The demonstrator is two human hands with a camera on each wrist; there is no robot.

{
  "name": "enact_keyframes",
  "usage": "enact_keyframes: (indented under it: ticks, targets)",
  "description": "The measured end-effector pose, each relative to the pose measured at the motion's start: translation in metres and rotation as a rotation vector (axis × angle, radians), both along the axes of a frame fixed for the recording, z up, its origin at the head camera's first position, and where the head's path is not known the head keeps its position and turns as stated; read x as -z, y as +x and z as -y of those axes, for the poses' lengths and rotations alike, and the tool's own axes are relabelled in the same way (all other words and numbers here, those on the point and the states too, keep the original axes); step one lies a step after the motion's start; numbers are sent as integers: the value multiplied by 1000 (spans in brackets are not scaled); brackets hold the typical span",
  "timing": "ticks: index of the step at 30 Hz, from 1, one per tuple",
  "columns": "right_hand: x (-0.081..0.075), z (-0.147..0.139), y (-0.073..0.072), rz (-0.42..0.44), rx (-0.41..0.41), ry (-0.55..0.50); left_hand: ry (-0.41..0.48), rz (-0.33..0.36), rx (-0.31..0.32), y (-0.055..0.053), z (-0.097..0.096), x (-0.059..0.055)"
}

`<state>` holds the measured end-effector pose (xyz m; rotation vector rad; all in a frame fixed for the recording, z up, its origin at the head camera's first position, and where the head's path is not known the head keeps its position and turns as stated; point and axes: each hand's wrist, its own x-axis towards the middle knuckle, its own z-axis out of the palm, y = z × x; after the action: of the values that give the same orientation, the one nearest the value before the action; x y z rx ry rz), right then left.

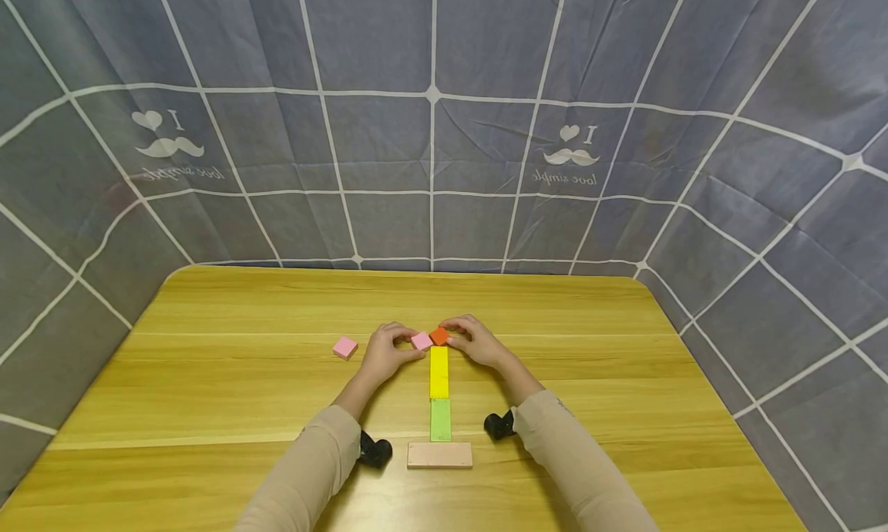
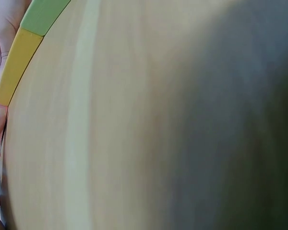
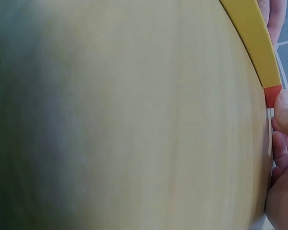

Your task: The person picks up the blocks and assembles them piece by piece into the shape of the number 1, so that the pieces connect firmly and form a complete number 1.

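Observation:
My left hand (image 1: pixel 383 354) pinches a pink block (image 1: pixel 421 341) between thumb and fingers, at the top left end of a yellow block (image 1: pixel 439 372). Beside it, my right hand (image 1: pixel 479 342) pinches an orange-red block (image 1: pixel 440 336) at the same end, its thumb on the near side. Both small blocks stand turned at an angle, side by side. Below the yellow block a light green block (image 1: pixel 440 420) continues the line, end to end. In the right wrist view the orange-red block (image 3: pixel 272 96) meets the yellow block's end under my thumb.
A second pink block (image 1: pixel 344 348) lies left of my left hand. Nearest me, a pale wooden plank (image 1: pixel 439 455) lies crosswise below the green block. Black devices (image 1: pixel 375 451) are worn under both wrists. A grey checked curtain (image 1: pixel 388 146) hangs behind the wooden table (image 1: pixel 229 347).

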<state>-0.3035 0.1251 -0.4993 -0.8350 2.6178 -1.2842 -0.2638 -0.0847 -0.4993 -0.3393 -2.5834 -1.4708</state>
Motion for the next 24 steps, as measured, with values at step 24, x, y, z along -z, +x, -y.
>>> enact_keyframes:
  ticks: [24]
  targets:
    - [-12,3,9,23,14,-27,-64,-37,-12,-1,0,5]
